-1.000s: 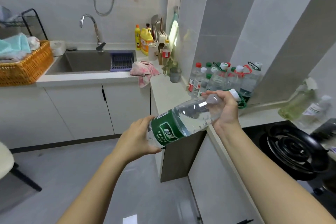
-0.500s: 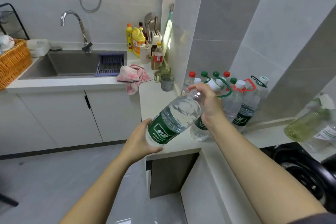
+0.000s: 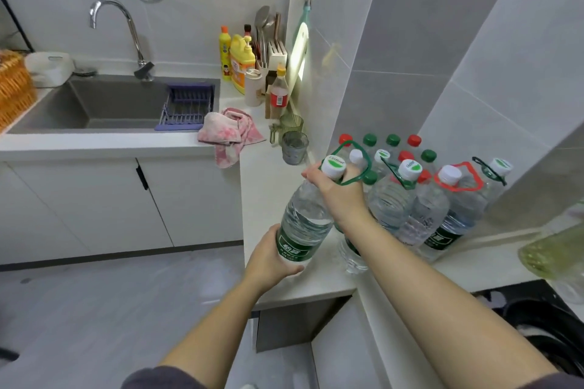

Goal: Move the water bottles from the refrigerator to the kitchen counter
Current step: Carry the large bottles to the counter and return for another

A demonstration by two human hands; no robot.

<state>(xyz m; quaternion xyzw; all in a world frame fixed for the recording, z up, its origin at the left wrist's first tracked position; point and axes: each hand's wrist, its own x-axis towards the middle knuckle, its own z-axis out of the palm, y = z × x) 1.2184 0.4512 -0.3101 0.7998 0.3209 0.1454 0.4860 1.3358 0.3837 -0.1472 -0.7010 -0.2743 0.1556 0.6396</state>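
A large clear water bottle (image 3: 305,221) with a green label and white cap stands nearly upright at the front of the white kitchen counter (image 3: 268,180). My right hand (image 3: 339,191) grips its neck just under the cap. My left hand (image 3: 268,260) cups its base, fingers curled round the label. Right behind it, several more water bottles (image 3: 423,208) with white, green and red caps are crowded in the counter's corner against the tiled wall. The refrigerator is out of view.
A grey glass (image 3: 294,147) and a green cup (image 3: 289,127) stand on the counter by the wall. A pink cloth (image 3: 230,133) hangs over the edge beside the sink (image 3: 104,104). Detergent bottles (image 3: 240,61) line the back. A black stove (image 3: 543,325) lies at lower right.
Both hands carried the bottle forward over the counter and tilted it from slanted to nearly upright, down beside the other bottles. The view moved closer to the counter.
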